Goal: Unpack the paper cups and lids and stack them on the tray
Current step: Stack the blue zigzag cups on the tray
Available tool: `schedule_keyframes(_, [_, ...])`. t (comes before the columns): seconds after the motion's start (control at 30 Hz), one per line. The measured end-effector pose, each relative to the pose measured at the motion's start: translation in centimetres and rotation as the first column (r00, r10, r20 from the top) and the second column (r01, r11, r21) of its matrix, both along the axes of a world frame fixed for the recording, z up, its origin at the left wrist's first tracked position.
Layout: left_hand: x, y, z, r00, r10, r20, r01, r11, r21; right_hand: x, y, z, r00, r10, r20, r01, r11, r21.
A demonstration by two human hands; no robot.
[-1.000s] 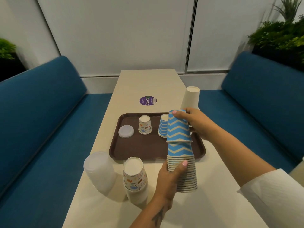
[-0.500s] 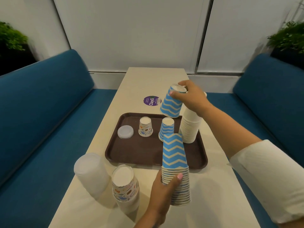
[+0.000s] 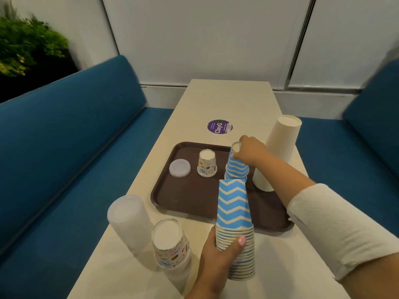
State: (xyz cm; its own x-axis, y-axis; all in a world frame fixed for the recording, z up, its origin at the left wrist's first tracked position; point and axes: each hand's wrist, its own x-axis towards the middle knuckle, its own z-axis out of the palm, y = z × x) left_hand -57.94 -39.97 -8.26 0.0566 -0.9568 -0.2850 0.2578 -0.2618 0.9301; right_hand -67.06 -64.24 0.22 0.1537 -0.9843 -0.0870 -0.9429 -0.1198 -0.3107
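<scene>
Step in hand: moving blue zigzag cups one by one onto the tray (image 3: pixel 164 199). Right hand (image 3: pixel 250 151) has its fingers clasped round the top of a blue cup (image 3: pixel 237 167), which sits upside down over another blue cup on the tray, looks nearly seated, prob. about to be let go. Left hand (image 3: pixel 218 255) wraps its fingers round the blue cup stack (image 3: pixel 234 231) on the surface, just in front of the tray's near rim, steadying it. Next move, I'd say: free the right hand, come back over the tray to the stack, pinch the top cup and lift straight up w/o tipping the rest. Room: tall white cup stack (image 3: pixel 278 152) stands just right of the right wrist, at the tray's right edge, easy to knock on the way back. Patterned cup (image 3: pixel 207 162) and lid (image 3: pixel 179 168) sit left on the tray, apart from the blue pair. Lid stack (image 3: pixel 127 221) and patterned cup stack (image 3: pixel 170 247) stand near the surface's left edge; little spare room there. Tray middle is open.
</scene>
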Motion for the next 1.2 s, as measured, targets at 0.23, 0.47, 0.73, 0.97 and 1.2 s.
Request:
schedule_keyframes(0.23, [-0.1,-0.6,0.4,1.000,0.004,-0.028,-0.004,1.000,-0.005,-0.6,0.6,-1.8,0.992,0.043,-0.118,-0.033,0.996,0.086])
schedule_keyframes(0.47, [-1.1,-2.4,1.5,1.000,0.026,-0.011,-0.026,0.999,-0.037,-1.5,4.2,3.8,0.938,0.082,0.337,-0.030,0.987,-0.157])
schedule_keyframes(0.73, [-1.6,-3.9,2.5,1.000,0.004,0.021,-0.003,0.999,-0.054,-2.5,8.1,5.3,0.887,0.075,0.455,-0.215,0.939,0.266])
schedule_keyframes(0.97, [-1.5,-3.2,2.6,0.999,-0.007,0.054,0.010,0.999,-0.050,-2.6,8.0,5.5,0.852,0.015,0.523,-0.197,0.935,0.295])
schedule_keyframes(1.2, [-1.3,-2.5,2.4,0.997,-0.014,0.076,0.019,0.998,-0.063,-2.6,7.4,6.8,0.836,-0.002,0.548,-0.195,0.933,0.302])
